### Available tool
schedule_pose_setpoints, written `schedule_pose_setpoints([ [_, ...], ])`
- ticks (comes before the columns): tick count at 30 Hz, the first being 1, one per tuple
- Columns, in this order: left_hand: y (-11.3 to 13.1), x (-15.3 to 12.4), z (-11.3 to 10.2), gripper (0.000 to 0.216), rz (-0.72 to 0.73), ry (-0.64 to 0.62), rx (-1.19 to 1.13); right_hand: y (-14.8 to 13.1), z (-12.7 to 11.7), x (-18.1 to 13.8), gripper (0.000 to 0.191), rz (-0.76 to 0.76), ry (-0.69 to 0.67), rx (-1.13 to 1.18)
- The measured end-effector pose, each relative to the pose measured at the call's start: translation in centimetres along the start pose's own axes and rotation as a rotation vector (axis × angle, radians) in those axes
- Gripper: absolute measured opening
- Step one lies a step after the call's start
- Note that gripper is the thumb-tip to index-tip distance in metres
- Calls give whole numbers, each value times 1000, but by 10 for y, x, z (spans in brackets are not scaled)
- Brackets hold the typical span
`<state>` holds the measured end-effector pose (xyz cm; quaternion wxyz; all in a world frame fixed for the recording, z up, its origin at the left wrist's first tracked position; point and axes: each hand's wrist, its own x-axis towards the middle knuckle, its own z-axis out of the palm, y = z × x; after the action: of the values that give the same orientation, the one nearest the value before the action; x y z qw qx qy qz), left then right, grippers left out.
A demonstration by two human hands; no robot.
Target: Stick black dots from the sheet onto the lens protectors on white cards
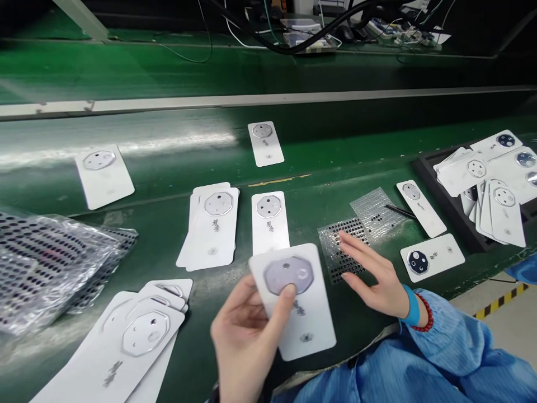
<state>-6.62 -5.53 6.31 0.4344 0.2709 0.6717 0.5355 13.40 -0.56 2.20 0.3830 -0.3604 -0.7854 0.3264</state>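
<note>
My left hand (pixel 245 336) grips a white card (pixel 302 313) with an octagonal clear window near its top; the thumb presses on the window. My right hand (pixel 369 274) lies with fingers stretched out on a clear sheet of small black dots (pixel 335 238). A second dotted sheet (pixel 375 210) lies just behind it. More white cards lie on the green belt: a single one (pixel 269 221), a small stack (pixel 212 226), and a pile (pixel 138 341) at the near left.
A black tray (pixel 444 190) at the right holds several cards. A card with a dark lens part (pixel 432 257) and another card (pixel 422 207) lie beside a black tweezer (pixel 398 211). Plastic bags of dotted sheets (pixel 46 263) sit left. Two cards (pixel 265 143) (pixel 104 174) lie farther back.
</note>
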Motion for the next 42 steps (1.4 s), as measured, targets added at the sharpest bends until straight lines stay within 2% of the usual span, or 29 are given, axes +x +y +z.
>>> schedule_pose_setpoints([
  [3,-13,11,-16,36,62,183,84,31,-2,-11,51,-14,-111,-220],
  [5,-22,20,-20,36,100,246,151,48,0,-16,41,-56,-164,-313],
  [7,-28,27,-19,49,88,194,179,56,3,-18,28,-84,-152,-351],
  [9,-32,30,-13,67,66,82,183,53,2,-15,23,-96,-88,-335],
  [10,-34,30,-9,65,64,19,200,49,1,-12,23,-103,-41,-311],
  [13,-36,25,10,34,88,-157,253,29,-6,-4,29,-127,87,-249],
  [16,-36,20,31,37,20,-385,121,14,-9,2,32,-159,105,-263],
  [18,-37,19,42,34,-38,-482,21,10,-8,4,29,-164,69,-273],
  [21,-42,18,51,25,-68,-484,-7,11,-4,5,30,-143,9,-252],
  [25,-49,17,51,25,-73,-483,-10,14,-2,6,27,-119,26,-191],
  [29,-49,16,49,25,-17,-456,28,15,-5,11,17,-47,-43,-153],
  [36,-52,16,49,24,99,-493,147,18,-10,18,14,22,-200,-125],
  [39,-54,17,49,25,115,-518,186,21,-10,19,16,31,-213,-103],
  [42,-55,19,48,22,82,-493,152,23,-6,16,15,38,-171,-66],
])
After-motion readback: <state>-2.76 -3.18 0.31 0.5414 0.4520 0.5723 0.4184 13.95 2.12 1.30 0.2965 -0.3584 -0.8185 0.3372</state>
